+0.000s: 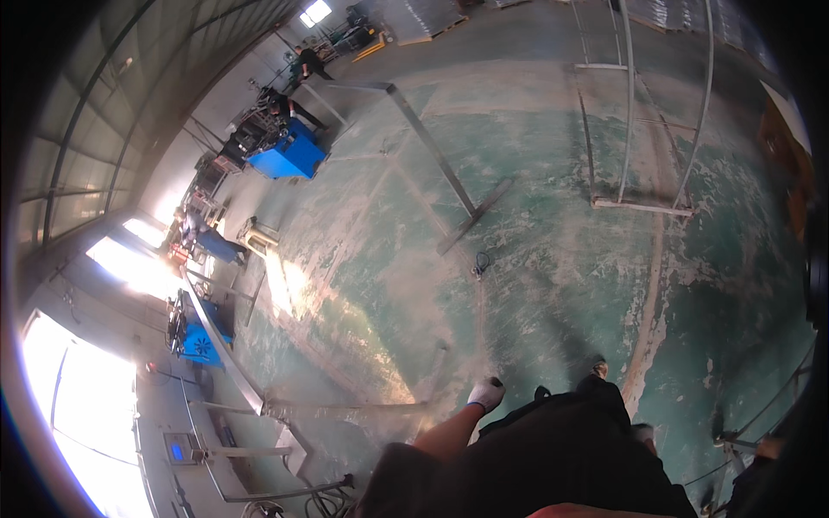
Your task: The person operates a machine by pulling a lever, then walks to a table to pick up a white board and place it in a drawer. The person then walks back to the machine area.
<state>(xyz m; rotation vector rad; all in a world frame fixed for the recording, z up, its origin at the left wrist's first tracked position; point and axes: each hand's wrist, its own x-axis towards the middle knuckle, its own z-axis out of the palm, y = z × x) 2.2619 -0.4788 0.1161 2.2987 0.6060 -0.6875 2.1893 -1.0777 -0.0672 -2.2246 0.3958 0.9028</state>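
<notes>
My left hand [486, 394], in a pale glove, hangs low beside my dark clothing. Its fingers are curled closed. A dark patch shows at their end, and I cannot make out whether it is part of the glove or something held. Below the hand is the worn green floor [535, 319]. A metal beam [345, 409] lies off to the hand's left, apart from it. My right hand does not show clearly. One shoe [598, 369] of mine is forward on the floor.
A metal frame [432, 142] stands ahead, and a taller one [629, 129] at the far right. A small dark object [480, 263] lies on the floor. Blue machines [289, 154] line the left wall, with people near them. Cables [328, 496] hang at lower left.
</notes>
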